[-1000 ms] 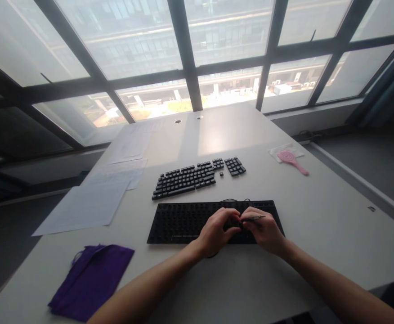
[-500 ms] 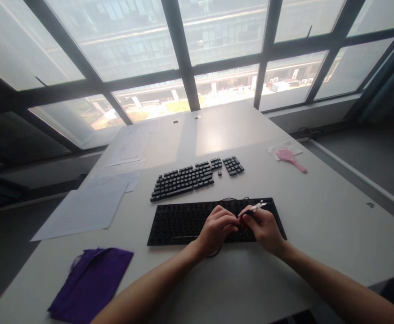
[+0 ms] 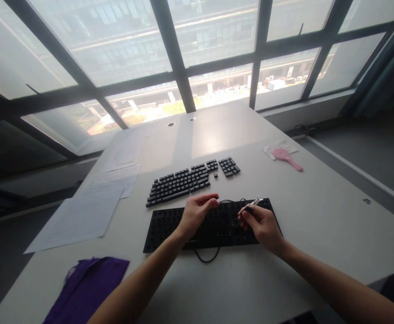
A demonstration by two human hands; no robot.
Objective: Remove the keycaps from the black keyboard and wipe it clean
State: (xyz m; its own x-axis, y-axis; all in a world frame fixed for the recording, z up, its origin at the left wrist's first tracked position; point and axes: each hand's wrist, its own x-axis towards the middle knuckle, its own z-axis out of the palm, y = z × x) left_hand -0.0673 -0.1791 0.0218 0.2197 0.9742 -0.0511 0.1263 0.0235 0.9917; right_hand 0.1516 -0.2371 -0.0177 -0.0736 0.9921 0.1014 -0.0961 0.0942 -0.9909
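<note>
The black keyboard (image 3: pixel 170 227) lies on the desk in front of me, its keycaps off over the part that shows. Above its middle, my left hand (image 3: pixel 197 212) is closed in a pinch on a small dark keycap (image 3: pixel 216 196). Over the keyboard's right part, my right hand (image 3: pixel 259 225) grips a keycap puller (image 3: pixel 257 201) with shiny prongs pointing up and away; thin dark wires show below the fingers. Behind the keyboard, the removed black keycaps (image 3: pixel 178 183) lie in keyboard order, with a number-pad block (image 3: pixel 229 166) to the right and a single keycap (image 3: pixel 216 175) apart.
A purple cloth pouch (image 3: pixel 89 288) lies at the near left, beside paper sheets (image 3: pixel 75 220). A pink hairbrush (image 3: pixel 286 157) rests partly on a white wrapper at the right. A black cable loops (image 3: pixel 208 261) out at the keyboard's near edge. Windows stand behind the desk.
My left hand has moved away from the right hand, left and up, with a keycap in its fingertips. My right hand stays near the same place with the puller.
</note>
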